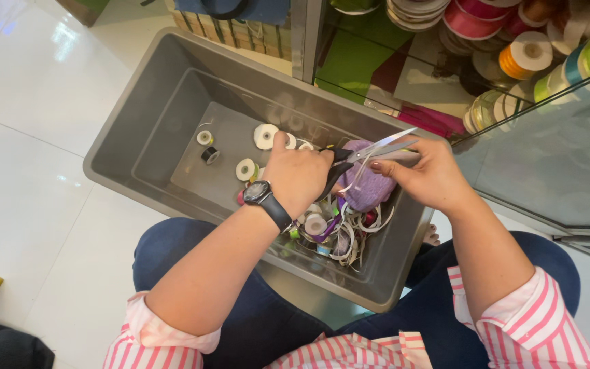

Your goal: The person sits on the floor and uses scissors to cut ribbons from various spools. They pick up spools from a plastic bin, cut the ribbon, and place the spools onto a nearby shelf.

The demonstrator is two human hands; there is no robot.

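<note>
My left hand (298, 176), with a black watch on the wrist, grips the black handles of a pair of scissors (370, 152); the silver blades are apart and point right. My right hand (426, 174) pinches a thin white ribbon (359, 174) beside the blades. Both hands hover over a grey plastic bin (145, 130). Under them lie a purple fuzzy bundle (370, 188) and a tangle of ribbon scraps and small spools (329, 229).
Small ribbon spools (265, 136) lie on the bin's bottom at the left. A glass display case (554, 157) at the right holds many coloured ribbon rolls (524, 55). White tiled floor (29, 137) spreads to the left. My knees in dark jeans sit below the bin.
</note>
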